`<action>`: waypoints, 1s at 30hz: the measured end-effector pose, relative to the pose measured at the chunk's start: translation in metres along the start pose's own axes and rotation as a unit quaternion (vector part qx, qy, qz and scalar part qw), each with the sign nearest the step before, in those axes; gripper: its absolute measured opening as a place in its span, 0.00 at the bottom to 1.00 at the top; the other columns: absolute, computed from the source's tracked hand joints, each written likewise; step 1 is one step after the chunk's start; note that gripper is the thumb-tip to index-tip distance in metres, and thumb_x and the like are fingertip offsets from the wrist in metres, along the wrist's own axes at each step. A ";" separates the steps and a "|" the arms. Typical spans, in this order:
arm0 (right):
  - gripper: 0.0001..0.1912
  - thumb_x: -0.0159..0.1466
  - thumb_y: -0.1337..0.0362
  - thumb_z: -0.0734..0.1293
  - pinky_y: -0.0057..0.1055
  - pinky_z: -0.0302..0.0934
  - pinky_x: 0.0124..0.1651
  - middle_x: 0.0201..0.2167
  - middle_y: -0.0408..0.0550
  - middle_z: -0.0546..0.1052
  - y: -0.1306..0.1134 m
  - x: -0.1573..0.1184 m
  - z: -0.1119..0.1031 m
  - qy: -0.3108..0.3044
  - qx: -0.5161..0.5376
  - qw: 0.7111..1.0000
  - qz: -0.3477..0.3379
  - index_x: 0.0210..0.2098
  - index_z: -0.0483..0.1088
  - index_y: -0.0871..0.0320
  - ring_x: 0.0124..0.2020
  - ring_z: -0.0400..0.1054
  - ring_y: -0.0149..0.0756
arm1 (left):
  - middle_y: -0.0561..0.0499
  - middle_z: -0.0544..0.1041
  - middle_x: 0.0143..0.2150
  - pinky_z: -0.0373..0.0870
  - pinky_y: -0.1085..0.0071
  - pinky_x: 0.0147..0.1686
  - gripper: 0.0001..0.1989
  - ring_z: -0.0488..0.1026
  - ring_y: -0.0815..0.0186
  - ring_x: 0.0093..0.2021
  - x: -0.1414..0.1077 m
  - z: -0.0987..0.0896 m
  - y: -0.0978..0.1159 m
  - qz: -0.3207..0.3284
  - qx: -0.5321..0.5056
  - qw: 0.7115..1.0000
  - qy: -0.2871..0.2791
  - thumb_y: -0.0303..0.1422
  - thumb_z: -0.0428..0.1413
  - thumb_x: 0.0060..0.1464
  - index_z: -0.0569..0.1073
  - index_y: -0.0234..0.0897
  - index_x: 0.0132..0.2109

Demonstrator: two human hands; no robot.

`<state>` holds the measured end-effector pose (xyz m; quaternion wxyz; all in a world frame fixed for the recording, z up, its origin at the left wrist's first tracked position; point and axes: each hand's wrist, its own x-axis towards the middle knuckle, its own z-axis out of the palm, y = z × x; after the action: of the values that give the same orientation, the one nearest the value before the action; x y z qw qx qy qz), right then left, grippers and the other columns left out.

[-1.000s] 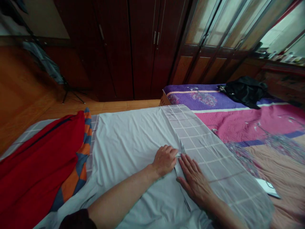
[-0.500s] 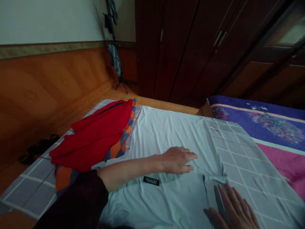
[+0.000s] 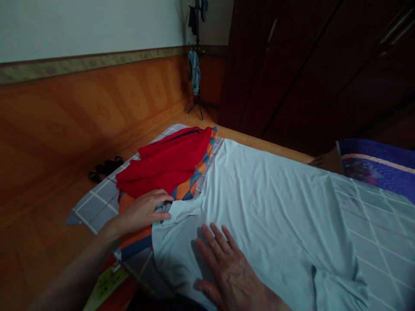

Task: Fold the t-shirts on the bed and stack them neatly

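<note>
A pale mint shirt (image 3: 259,194) lies spread over a grey checked sheet (image 3: 382,229), with small wrinkles across it. At its left sleeve is my left hand (image 3: 145,211), thumb and fingers apart around the sleeve's edge; whether it pinches the cloth is unclear. My right hand (image 3: 227,263) is over the lower left part of the shirt, palm down, fingers spread and holding nothing. Beside the shirt on the left lie a red garment (image 3: 165,162) and an orange and blue patterned cloth (image 3: 188,188) partly under it.
Dark footwear (image 3: 105,167) is on the floor to the left. A coat stand (image 3: 197,65) holds clothes in the far corner by a dark wardrobe (image 3: 292,65). A purple quilt (image 3: 382,160) lies at the right. Part of a yellow-green object (image 3: 108,285) shows at the lower left.
The view has turned left. My left hand has moved from the shirt's middle to its left sleeve, and my right hand from the right side to the lower left part. The label is no longer visible.
</note>
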<state>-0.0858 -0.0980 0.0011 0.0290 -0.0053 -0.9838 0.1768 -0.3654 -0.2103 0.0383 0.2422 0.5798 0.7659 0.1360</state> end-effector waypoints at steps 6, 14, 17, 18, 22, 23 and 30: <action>0.37 0.64 0.48 0.61 0.55 0.38 0.65 0.67 0.57 0.46 -0.003 0.043 0.020 -0.037 0.061 0.997 -0.007 0.66 0.47 0.58 0.67 0.35 0.52 | 0.47 0.71 0.45 0.60 0.64 0.49 0.16 0.66 0.58 0.48 -0.004 0.014 -0.001 -0.002 0.097 0.995 0.021 0.38 0.55 0.53 0.72 0.38 0.48; 0.36 0.66 0.47 0.56 0.54 0.35 0.66 0.68 0.56 0.44 0.004 0.038 0.026 -0.033 0.077 0.996 -0.016 0.67 0.45 0.57 0.68 0.31 0.51 | 0.55 0.67 0.27 0.61 0.72 0.32 0.14 0.69 0.65 0.30 0.005 0.013 0.013 -0.075 -0.043 0.994 0.072 0.39 0.38 0.62 0.64 0.38 0.35; 0.36 0.66 0.46 0.55 0.55 0.34 0.66 0.68 0.57 0.44 0.005 0.038 0.024 -0.044 0.087 0.995 -0.015 0.67 0.46 0.58 0.68 0.32 0.51 | 0.50 0.73 0.34 0.62 0.70 0.35 0.16 0.73 0.60 0.36 0.002 0.016 0.016 -0.103 -0.003 0.994 0.036 0.44 0.43 0.60 0.64 0.37 0.46; 0.36 0.66 0.46 0.55 0.55 0.33 0.66 0.68 0.57 0.43 0.005 0.039 0.023 -0.045 0.089 0.995 -0.013 0.67 0.46 0.58 0.68 0.31 0.51 | 0.48 0.75 0.37 0.62 0.68 0.36 0.19 0.73 0.58 0.39 0.001 0.018 0.016 -0.111 0.029 0.993 0.019 0.45 0.46 0.58 0.64 0.37 0.48; 0.36 0.66 0.47 0.57 0.53 0.32 0.66 0.68 0.56 0.44 0.005 0.040 0.024 -0.043 0.095 0.995 -0.011 0.67 0.46 0.58 0.68 0.31 0.49 | 0.46 0.76 0.34 0.61 0.67 0.35 0.15 0.73 0.55 0.38 -0.003 0.018 0.013 -0.154 0.116 0.980 -0.038 0.44 0.49 0.55 0.70 0.37 0.40; 0.36 0.65 0.47 0.57 0.53 0.32 0.66 0.68 0.56 0.44 0.006 0.040 0.024 -0.043 0.096 0.994 -0.010 0.67 0.46 0.58 0.68 0.31 0.49 | 0.47 0.75 0.33 0.61 0.68 0.34 0.13 0.73 0.57 0.36 -0.005 0.017 0.011 -0.156 0.108 0.981 -0.037 0.42 0.49 0.55 0.70 0.37 0.35; 0.35 0.66 0.50 0.57 0.53 0.35 0.66 0.68 0.57 0.45 0.009 0.038 0.024 -0.033 0.107 0.994 -0.014 0.67 0.46 0.59 0.68 0.33 0.48 | 0.56 0.67 0.28 0.61 0.76 0.26 0.13 0.65 0.68 0.28 -0.016 0.017 -0.002 -0.115 -0.258 0.959 0.005 0.43 0.50 0.51 0.65 0.37 0.32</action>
<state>-0.1255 -0.0969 -0.0220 -0.0008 0.0170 -0.9596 0.2808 -0.3541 -0.2274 0.0262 0.3934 0.4053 0.7676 0.3029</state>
